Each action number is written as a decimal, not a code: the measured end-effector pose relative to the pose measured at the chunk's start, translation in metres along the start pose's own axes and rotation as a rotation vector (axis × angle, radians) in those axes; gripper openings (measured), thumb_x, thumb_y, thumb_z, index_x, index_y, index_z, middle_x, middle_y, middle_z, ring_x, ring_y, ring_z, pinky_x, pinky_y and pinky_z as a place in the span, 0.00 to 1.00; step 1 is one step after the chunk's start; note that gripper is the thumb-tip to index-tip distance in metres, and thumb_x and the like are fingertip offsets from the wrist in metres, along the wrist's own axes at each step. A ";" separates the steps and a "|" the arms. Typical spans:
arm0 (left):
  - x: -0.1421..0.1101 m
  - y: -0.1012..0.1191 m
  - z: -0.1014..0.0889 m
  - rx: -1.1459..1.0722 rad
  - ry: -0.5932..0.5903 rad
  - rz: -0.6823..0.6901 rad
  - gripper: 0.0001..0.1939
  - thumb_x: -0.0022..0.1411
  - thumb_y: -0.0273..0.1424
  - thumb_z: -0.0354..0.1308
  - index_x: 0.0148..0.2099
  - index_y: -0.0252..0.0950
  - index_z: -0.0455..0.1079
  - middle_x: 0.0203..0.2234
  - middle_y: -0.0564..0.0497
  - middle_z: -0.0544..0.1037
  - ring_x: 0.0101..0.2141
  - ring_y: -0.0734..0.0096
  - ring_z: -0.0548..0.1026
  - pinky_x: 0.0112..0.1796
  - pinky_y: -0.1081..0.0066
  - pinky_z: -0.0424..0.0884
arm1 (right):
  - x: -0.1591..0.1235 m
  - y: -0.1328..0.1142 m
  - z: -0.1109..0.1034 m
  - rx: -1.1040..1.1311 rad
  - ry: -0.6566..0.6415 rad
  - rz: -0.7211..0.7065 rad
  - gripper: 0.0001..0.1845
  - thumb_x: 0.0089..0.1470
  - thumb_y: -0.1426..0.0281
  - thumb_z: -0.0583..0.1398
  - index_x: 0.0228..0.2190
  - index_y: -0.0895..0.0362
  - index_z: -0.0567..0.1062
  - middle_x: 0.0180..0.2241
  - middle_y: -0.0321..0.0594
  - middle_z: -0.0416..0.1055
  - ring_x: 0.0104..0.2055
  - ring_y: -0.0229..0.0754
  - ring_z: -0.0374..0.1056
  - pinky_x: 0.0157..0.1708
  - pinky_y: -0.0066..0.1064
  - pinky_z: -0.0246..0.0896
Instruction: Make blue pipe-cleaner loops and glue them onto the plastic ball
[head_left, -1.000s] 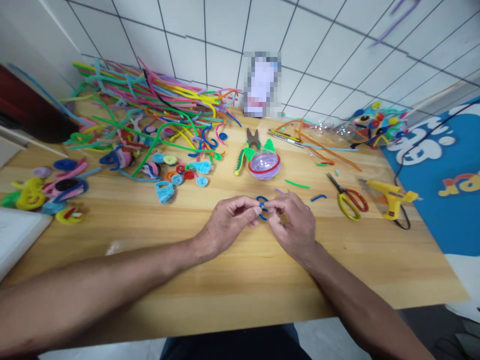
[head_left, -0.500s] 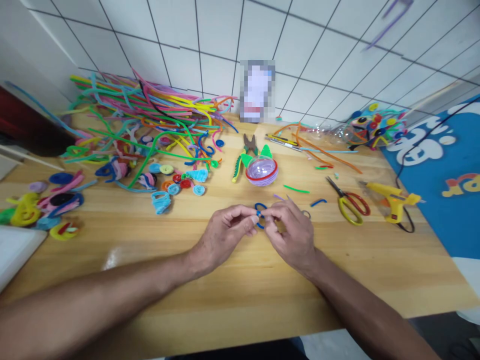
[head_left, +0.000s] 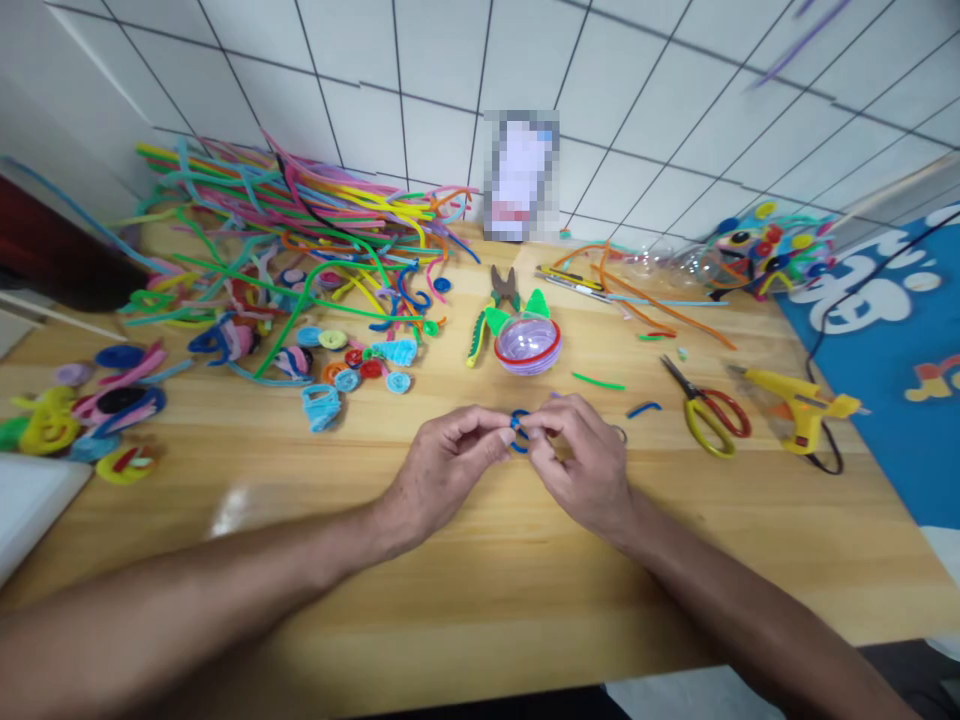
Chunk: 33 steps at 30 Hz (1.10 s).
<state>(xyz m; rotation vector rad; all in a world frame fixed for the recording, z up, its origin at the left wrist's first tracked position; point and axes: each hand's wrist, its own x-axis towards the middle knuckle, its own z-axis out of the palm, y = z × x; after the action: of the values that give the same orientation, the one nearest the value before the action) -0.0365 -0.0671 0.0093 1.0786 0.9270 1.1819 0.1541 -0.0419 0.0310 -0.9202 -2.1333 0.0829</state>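
Observation:
Between my fingertips is a blue pipe cleaner [head_left: 519,447] bent into rounded loops. My left hand [head_left: 454,460] pinches it from the left with thumb and forefinger. From the right, my right hand [head_left: 581,460] closes its fingertips on the same piece, partly covering it. A ring-like edge shows beside the right hand; I cannot tell what it belongs to. Just beyond the hands stands a clear plastic bowl shape [head_left: 528,343] wrapped in purple, with a red rim and green ear-like pieces. Green-handled pliers [head_left: 478,335] lie next to it.
Scissors [head_left: 709,420] and a yellow hot glue gun [head_left: 806,405] lie to the right. A short blue piece [head_left: 643,409] and a green piece [head_left: 598,382] are nearby. Piled pipe cleaners [head_left: 300,200] and coiled shapes [head_left: 322,405] fill the left. A phone [head_left: 520,178] leans on the tiled wall.
Both hands keep their pinch on the blue pipe cleaner, with only slight finger shifts. The whole view has moved a little as the head turned.

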 end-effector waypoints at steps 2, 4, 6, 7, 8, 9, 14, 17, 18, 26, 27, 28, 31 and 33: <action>0.000 0.000 -0.001 0.023 -0.003 0.009 0.09 0.65 0.36 0.70 0.43 0.36 0.84 0.32 0.50 0.85 0.32 0.73 0.80 0.39 0.74 0.78 | -0.001 0.002 0.001 0.013 0.002 0.004 0.14 0.60 0.82 0.60 0.40 0.51 0.76 0.32 0.36 0.78 0.35 0.42 0.76 0.37 0.35 0.73; 0.000 0.002 -0.001 0.062 -0.011 0.025 0.07 0.66 0.33 0.70 0.42 0.35 0.84 0.31 0.50 0.85 0.32 0.73 0.80 0.38 0.75 0.78 | -0.002 0.003 0.002 0.026 0.005 0.007 0.14 0.59 0.82 0.60 0.41 0.50 0.76 0.32 0.36 0.78 0.35 0.43 0.76 0.36 0.35 0.73; 0.001 0.003 -0.001 0.099 -0.020 0.042 0.05 0.66 0.31 0.69 0.42 0.35 0.83 0.31 0.50 0.85 0.32 0.73 0.81 0.39 0.75 0.78 | -0.003 0.005 0.002 0.037 0.007 0.002 0.15 0.59 0.81 0.60 0.41 0.50 0.76 0.32 0.35 0.79 0.35 0.43 0.76 0.37 0.36 0.74; 0.001 0.004 -0.001 0.115 -0.023 0.050 0.04 0.66 0.30 0.68 0.42 0.35 0.83 0.31 0.50 0.85 0.33 0.73 0.81 0.39 0.75 0.78 | -0.004 0.005 0.002 0.042 0.009 -0.005 0.15 0.59 0.82 0.60 0.41 0.49 0.76 0.32 0.35 0.79 0.35 0.43 0.76 0.38 0.36 0.74; 0.001 0.004 -0.001 0.129 -0.024 0.056 0.04 0.66 0.30 0.68 0.42 0.35 0.83 0.31 0.50 0.85 0.32 0.73 0.81 0.38 0.75 0.78 | -0.004 0.006 0.002 0.047 0.009 -0.010 0.15 0.59 0.82 0.60 0.42 0.49 0.75 0.33 0.36 0.79 0.36 0.43 0.76 0.39 0.37 0.75; 0.001 0.005 0.000 0.142 -0.023 0.060 0.04 0.66 0.29 0.68 0.41 0.35 0.83 0.31 0.50 0.85 0.32 0.74 0.81 0.38 0.75 0.78 | -0.005 0.006 0.001 0.051 0.008 -0.014 0.16 0.59 0.82 0.60 0.42 0.50 0.76 0.33 0.36 0.79 0.36 0.43 0.77 0.40 0.37 0.75; 0.000 0.005 0.000 0.196 -0.018 0.082 0.04 0.66 0.30 0.68 0.41 0.35 0.83 0.30 0.50 0.85 0.31 0.74 0.81 0.37 0.76 0.77 | -0.009 0.007 0.000 0.047 -0.002 -0.012 0.17 0.58 0.82 0.60 0.43 0.50 0.77 0.36 0.37 0.80 0.37 0.42 0.78 0.43 0.38 0.78; 0.000 0.003 0.000 0.200 -0.038 0.097 0.04 0.67 0.29 0.67 0.41 0.35 0.83 0.31 0.50 0.85 0.32 0.74 0.81 0.38 0.76 0.76 | -0.010 0.007 -0.001 0.046 -0.002 -0.015 0.16 0.58 0.82 0.60 0.42 0.51 0.77 0.36 0.37 0.80 0.37 0.42 0.78 0.42 0.37 0.78; 0.001 0.003 0.000 0.193 -0.043 0.093 0.04 0.67 0.29 0.67 0.42 0.35 0.83 0.31 0.50 0.85 0.32 0.74 0.81 0.38 0.76 0.76 | -0.010 0.007 -0.001 0.045 -0.002 -0.018 0.16 0.59 0.82 0.60 0.42 0.51 0.76 0.35 0.37 0.80 0.37 0.42 0.78 0.42 0.37 0.78; 0.000 0.001 -0.001 0.159 -0.063 0.047 0.04 0.67 0.29 0.67 0.42 0.34 0.82 0.32 0.50 0.85 0.33 0.74 0.80 0.39 0.75 0.76 | -0.010 0.006 -0.001 0.023 0.002 -0.046 0.15 0.59 0.82 0.60 0.42 0.51 0.74 0.35 0.38 0.80 0.37 0.42 0.79 0.40 0.36 0.78; 0.000 0.002 -0.001 0.165 -0.063 0.048 0.04 0.67 0.29 0.67 0.42 0.34 0.82 0.32 0.50 0.84 0.33 0.74 0.80 0.39 0.75 0.76 | -0.010 0.006 -0.001 0.022 0.002 -0.047 0.15 0.59 0.82 0.60 0.42 0.51 0.74 0.35 0.38 0.79 0.36 0.42 0.78 0.40 0.36 0.78; 0.000 0.002 -0.001 0.172 -0.063 0.051 0.04 0.67 0.30 0.67 0.42 0.34 0.82 0.31 0.50 0.84 0.33 0.74 0.80 0.39 0.75 0.76 | -0.010 0.007 -0.001 0.022 0.002 -0.047 0.15 0.59 0.82 0.60 0.42 0.51 0.74 0.35 0.38 0.79 0.36 0.42 0.78 0.40 0.37 0.78; 0.000 0.002 -0.001 0.189 -0.062 0.066 0.04 0.67 0.30 0.67 0.42 0.34 0.82 0.32 0.50 0.84 0.33 0.73 0.80 0.39 0.75 0.76 | -0.011 0.007 -0.001 0.027 0.001 -0.046 0.15 0.59 0.82 0.60 0.42 0.51 0.75 0.35 0.37 0.80 0.36 0.42 0.78 0.40 0.38 0.78; 0.000 0.003 -0.001 0.201 -0.062 0.075 0.04 0.67 0.30 0.67 0.41 0.35 0.82 0.32 0.50 0.85 0.33 0.73 0.80 0.39 0.74 0.76 | -0.012 0.008 -0.001 0.032 0.004 -0.041 0.16 0.59 0.82 0.60 0.43 0.51 0.75 0.35 0.37 0.80 0.37 0.42 0.78 0.40 0.38 0.78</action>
<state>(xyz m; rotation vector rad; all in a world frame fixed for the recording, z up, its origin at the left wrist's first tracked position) -0.0376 -0.0666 0.0117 1.3142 0.9797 1.1271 0.1643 -0.0444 0.0210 -0.8572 -2.1399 0.0937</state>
